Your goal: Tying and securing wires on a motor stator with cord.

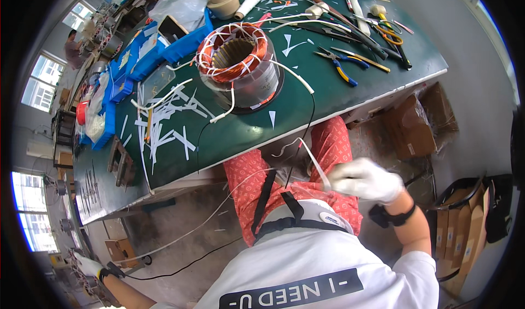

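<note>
My right hand (363, 180), in a white glove and slightly blurred, is closed on a flat white tape (313, 158) whose loose end curls up over my lap. Far out to the lower left, my gloved left hand (87, 266) reaches beside wound metal parts at the picture's rim; its fingers are too small to make out. A thin white cord (219, 208) runs from near that hand up to my lap. On the green table (246, 126) stands a motor stator (240, 63), its copper windings laced with white cord and several white-sleeved leads hanging out.
White paper strips (164, 123) lie scattered left of the stator. Blue-handled pliers (340, 65), yellow-handled scissors (389, 33) and other tools lie to the right. Blue bins (145, 54) line the left edge. Cardboard boxes (410, 126) stand on the floor at right. Another person (72, 49) is far left.
</note>
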A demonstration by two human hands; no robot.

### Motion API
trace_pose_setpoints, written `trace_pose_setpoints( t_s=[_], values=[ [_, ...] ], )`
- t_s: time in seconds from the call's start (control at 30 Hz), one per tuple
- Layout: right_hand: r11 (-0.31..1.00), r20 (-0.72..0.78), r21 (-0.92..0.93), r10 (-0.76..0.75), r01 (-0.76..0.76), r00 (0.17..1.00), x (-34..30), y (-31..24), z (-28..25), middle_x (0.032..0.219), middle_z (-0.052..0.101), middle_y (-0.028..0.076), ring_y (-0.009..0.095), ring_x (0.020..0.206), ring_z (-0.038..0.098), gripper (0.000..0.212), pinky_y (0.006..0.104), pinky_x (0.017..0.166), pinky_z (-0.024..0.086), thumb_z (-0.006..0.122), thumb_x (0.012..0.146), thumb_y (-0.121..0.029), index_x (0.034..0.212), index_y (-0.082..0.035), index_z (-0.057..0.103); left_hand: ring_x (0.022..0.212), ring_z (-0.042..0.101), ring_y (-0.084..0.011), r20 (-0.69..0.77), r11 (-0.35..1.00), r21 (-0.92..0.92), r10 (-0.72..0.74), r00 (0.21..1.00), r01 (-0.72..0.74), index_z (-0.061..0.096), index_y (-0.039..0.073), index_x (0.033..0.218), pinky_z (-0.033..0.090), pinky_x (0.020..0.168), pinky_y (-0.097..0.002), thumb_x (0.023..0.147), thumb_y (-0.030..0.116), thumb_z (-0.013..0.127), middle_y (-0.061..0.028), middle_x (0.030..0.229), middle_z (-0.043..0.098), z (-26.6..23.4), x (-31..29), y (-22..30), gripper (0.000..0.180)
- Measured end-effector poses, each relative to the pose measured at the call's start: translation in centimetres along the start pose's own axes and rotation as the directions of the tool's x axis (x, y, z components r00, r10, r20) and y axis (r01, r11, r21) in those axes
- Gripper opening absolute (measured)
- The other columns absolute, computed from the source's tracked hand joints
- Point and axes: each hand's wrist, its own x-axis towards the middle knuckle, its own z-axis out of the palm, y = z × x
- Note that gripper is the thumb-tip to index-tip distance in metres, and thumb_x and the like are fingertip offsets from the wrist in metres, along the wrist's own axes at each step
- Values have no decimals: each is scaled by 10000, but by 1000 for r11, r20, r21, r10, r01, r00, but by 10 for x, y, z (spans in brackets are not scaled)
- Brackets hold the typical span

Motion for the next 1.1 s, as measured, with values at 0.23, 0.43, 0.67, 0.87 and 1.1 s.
trace_pose_setpoints(
  t_s=[0.23,0.43,0.67,0.87,1.1],
  values=[
    [877,-705,307,-51,370,707,-136,-21,-95,648,559,10,71,533,516,236,223,477,409,574,847,-105,1021,34,652,1042,584,-190,414,789,-613,353,839,-29,646,11,1137,433,954,-344,959,242,558,-103,1099,655,-7,-208,193,305],
    [910,-390,-216,253,-355,885,-22,-27,-22,1151,647,183,221,1046,622,723,340,905,490,779,755,-359,1309,34,531,645,620,-196,362,372,-928,913,-189,21,692,50,760,474,582,-331,761,146,753,-74,710,652,-41,-459,336,114],
    [990,356,118,-110,72,928,18,1,68,941,679,111,201,850,627,308,313,791,506,573,992,-286,1095,-9,659,650,606,-248,2,29,-973,993,115,-229,673,139,800,478,568,-372,761,229,763,-31,711,624,-12,-552,365,134],
    [915,250,-281,-220,289,943,-97,-30,-67,793,710,123,238,614,605,249,339,563,457,693,889,-241,992,-21,749,705,614,-230,-11,-54,-953,990,-143,-297,699,170,868,488,610,-371,782,354,722,-26,736,596,0,-555,378,204],
    [-69,-980,183,-92,-981,-177,-216,3,-114,1137,619,144,165,907,599,611,294,829,483,647,818,-74,1397,-24,458,868,631,-268,-6,-169,-922,906,-422,-349,528,121,1163,522,718,-421,658,492,786,-85,944,595,-22,-634,451,678]
  ],
)
